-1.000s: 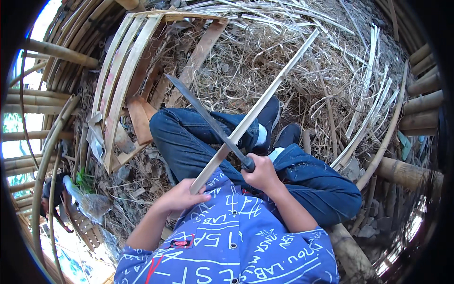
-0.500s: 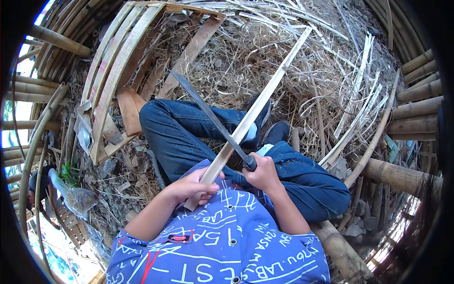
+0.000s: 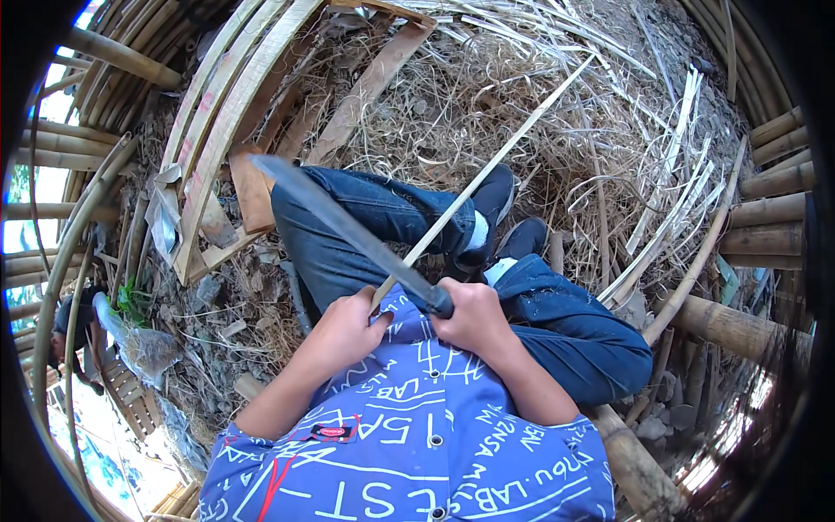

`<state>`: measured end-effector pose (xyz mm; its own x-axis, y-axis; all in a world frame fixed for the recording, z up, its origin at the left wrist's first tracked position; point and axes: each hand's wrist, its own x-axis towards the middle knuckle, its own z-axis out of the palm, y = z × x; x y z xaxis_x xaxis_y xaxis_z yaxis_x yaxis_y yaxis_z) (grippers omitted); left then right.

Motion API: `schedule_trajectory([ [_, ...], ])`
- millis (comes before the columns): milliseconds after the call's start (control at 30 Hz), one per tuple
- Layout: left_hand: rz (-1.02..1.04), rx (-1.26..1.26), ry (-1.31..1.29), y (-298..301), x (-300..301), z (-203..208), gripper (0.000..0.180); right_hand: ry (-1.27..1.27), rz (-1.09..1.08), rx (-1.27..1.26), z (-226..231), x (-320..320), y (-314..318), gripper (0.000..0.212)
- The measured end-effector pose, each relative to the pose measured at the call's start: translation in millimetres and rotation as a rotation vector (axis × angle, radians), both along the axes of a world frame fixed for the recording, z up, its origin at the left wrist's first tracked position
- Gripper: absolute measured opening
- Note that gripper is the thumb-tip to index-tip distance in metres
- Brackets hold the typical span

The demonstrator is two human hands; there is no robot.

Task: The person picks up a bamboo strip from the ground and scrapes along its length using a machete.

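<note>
My left hand [image 3: 346,329] is closed around the near end of a long pale bamboo strip [image 3: 504,155], which slants away to the far right, its narrow edge toward me. My right hand [image 3: 474,315] grips the dark handle of a long machete [image 3: 335,222]. Its blade points to the far left and crosses over the strip just beyond my hands. Whether the blade touches the strip I cannot tell. Both hands are in front of my blue shirt, above my crossed legs [image 3: 365,209] in dark jeans.
A wooden crate [image 3: 222,130] lies at the far left. Curly shavings [image 3: 513,96] cover the ground ahead, with pale split strips [image 3: 670,174] to the right. A thick bamboo pole [image 3: 739,331] is by my right knee. Another person [image 3: 78,335] shows at the far left edge.
The bamboo strip has turned from its broad face to its narrow edge. My left hand has rolled over, back upward. The machete has swung left and lower, my right hand slightly nearer the left.
</note>
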<state>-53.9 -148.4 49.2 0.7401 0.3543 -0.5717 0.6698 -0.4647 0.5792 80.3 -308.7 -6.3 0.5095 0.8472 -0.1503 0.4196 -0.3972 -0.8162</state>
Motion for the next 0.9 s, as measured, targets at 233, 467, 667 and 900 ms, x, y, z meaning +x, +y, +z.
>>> schedule_trajectory([
  [233, 0.001, -0.025, 0.008, -3.3, -1.9, -0.3, 0.023, -0.067, 0.082, -0.14, 10.3, -8.4, 12.6, 0.02],
  [467, -0.022, 0.016, -0.006, -5.0, -3.3, 1.2, 0.017, -0.214, -0.067, -0.309, -13.7, 22.2, 4.4, 0.022],
  [667, 0.001, 0.11, -0.053, -1.6, -5.5, -3.2, 0.012, -0.309, -0.073, -0.352, -22.9, 40.8, 9.6, 0.02],
  [900, -0.056, 0.177, -0.053, -2.1, -5.5, -2.2, 0.011, -0.389, -0.046, -0.318, -25.0, 45.8, 8.7, 0.024],
])
